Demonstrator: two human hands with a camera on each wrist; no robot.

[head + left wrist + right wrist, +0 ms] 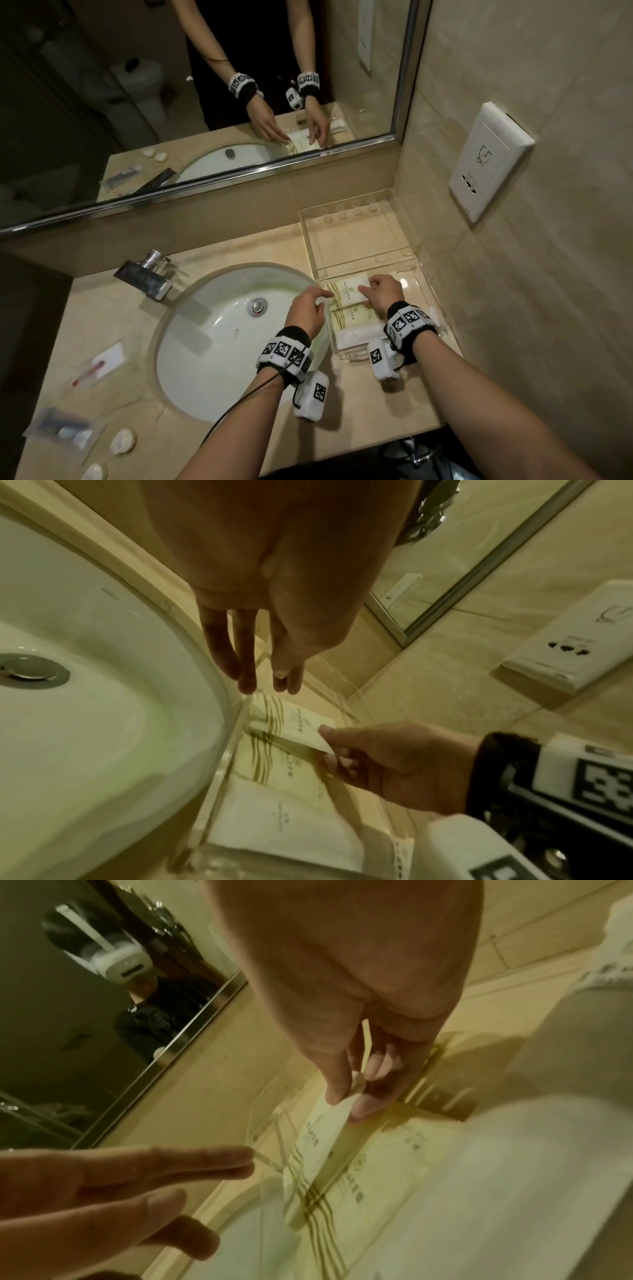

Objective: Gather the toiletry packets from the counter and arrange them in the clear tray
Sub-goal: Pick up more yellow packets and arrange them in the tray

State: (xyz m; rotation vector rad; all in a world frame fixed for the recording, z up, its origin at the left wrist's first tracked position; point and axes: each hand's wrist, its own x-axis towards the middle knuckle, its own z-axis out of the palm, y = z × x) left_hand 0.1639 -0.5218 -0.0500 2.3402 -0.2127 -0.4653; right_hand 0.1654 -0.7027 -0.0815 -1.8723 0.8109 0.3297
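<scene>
The clear tray stands on the counter right of the sink. My right hand pinches the right end of a cream packet with gold stripes and holds it low over the tray's far part; the pinch shows in the right wrist view. A second striped packet and a white packet lie flat in the tray nearer me. My left hand hovers at the tray's left wall with straight fingers near the held packet's left end; contact is unclear.
The white sink and chrome faucet lie to the left. Left of the sink are a packet with a red item, a clear packet and small white round pieces. A clear lid lies behind the tray. A wall socket is on the right.
</scene>
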